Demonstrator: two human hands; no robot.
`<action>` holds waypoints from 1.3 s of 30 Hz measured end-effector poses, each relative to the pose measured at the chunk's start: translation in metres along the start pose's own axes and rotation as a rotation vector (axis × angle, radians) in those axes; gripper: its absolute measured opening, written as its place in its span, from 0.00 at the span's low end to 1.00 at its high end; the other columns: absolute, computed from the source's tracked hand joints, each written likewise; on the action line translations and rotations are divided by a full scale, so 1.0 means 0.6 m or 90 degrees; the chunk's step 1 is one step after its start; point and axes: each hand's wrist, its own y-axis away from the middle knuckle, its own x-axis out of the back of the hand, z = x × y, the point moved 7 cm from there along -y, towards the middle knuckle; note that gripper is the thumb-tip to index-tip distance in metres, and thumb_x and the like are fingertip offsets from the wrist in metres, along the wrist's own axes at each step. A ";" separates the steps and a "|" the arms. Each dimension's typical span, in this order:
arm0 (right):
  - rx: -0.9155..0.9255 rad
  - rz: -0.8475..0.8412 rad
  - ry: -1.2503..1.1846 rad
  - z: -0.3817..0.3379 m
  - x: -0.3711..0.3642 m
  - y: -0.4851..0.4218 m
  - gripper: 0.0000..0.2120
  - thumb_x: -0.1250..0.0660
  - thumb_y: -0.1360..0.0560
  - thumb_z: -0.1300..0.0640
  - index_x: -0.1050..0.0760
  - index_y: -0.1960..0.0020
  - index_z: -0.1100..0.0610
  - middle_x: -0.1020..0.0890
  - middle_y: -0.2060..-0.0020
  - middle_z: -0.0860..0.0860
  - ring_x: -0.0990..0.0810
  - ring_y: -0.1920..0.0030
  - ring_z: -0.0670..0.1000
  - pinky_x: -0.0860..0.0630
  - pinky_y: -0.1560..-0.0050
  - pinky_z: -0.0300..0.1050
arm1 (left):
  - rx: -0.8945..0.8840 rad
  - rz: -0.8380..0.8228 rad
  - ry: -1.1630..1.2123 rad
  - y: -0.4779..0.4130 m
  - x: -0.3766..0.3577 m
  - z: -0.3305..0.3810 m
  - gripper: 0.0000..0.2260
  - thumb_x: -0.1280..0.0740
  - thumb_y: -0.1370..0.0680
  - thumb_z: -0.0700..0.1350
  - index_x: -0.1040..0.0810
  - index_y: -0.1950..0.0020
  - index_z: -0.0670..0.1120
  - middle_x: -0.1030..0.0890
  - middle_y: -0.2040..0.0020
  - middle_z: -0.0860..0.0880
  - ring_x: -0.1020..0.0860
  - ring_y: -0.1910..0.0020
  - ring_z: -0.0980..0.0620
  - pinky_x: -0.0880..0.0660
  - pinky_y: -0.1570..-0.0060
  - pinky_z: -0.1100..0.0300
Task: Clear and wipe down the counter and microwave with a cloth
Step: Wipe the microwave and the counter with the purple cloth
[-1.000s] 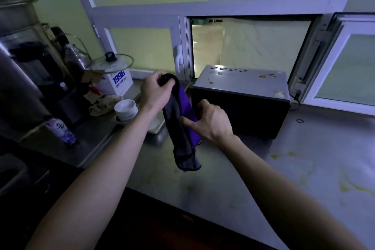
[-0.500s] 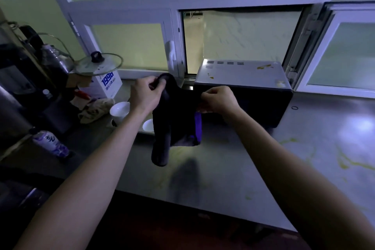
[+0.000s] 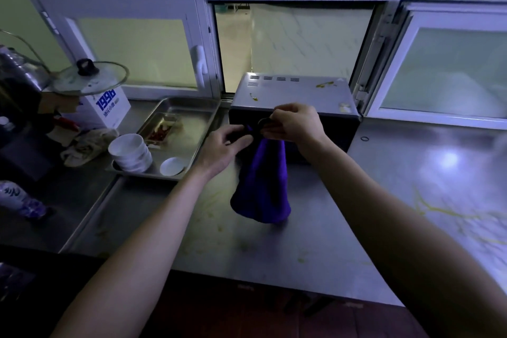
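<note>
A purple cloth (image 3: 260, 186) hangs in front of the microwave (image 3: 296, 90), its lower end just above the steel counter (image 3: 274, 250). My right hand (image 3: 295, 123) pinches the cloth's top edge. My left hand (image 3: 222, 148) holds the same top edge from the left. The microwave is a dark box with a grey top that carries yellow smears. Yellow streaks also mark the counter at the right.
A metal tray (image 3: 189, 118) left of the microwave holds stacked white bowls (image 3: 130, 152), a small dish (image 3: 172, 166) and food scraps. Further left are a white box (image 3: 109, 105) under a glass lid (image 3: 89, 77), a crumpled rag (image 3: 87, 145) and a bottle (image 3: 22, 199). An open window sits behind.
The cloth now hangs as one purple fold, lower and closer to the counter. Both hands have come together at its top edge, in front of the microwave.
</note>
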 end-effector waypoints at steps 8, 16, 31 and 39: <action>-0.048 0.020 0.039 -0.015 0.101 -0.003 0.06 0.34 0.21 0.69 0.20 0.50 0.72 0.13 0.57 0.67 0.11 0.58 0.63 0.12 0.56 0.54 | -0.197 0.112 -0.242 -0.031 -0.059 0.079 0.06 0.22 0.25 0.42 0.09 0.49 0.48 0.12 0.51 0.52 0.16 0.53 0.57 0.22 0.51 0.60; -0.037 0.019 0.524 -0.063 0.154 -0.020 0.09 0.26 0.26 0.58 0.16 0.59 0.64 0.17 0.75 0.52 0.20 0.78 0.48 0.23 0.74 0.40 | -0.220 0.020 -0.278 -0.087 -0.025 0.181 0.07 0.19 0.26 0.43 0.09 0.50 0.52 0.12 0.55 0.58 0.15 0.53 0.62 0.21 0.48 0.67; 0.074 0.047 0.280 -0.096 0.097 -0.040 0.07 0.31 0.25 0.67 0.17 0.56 0.71 0.14 0.67 0.63 0.12 0.67 0.61 0.12 0.57 0.59 | -0.141 0.085 -0.311 -0.089 0.088 0.175 0.07 0.15 0.30 0.48 0.10 0.54 0.53 0.12 0.60 0.56 0.15 0.58 0.55 0.21 0.54 0.61; 0.187 -0.033 0.402 -0.105 0.073 -0.009 0.09 0.16 0.33 0.61 0.13 0.55 0.60 0.12 0.65 0.53 0.10 0.62 0.50 0.13 0.52 0.50 | -0.154 0.087 -0.317 -0.084 0.088 0.167 0.07 0.16 0.29 0.45 0.11 0.54 0.52 0.12 0.57 0.57 0.14 0.55 0.57 0.17 0.45 0.55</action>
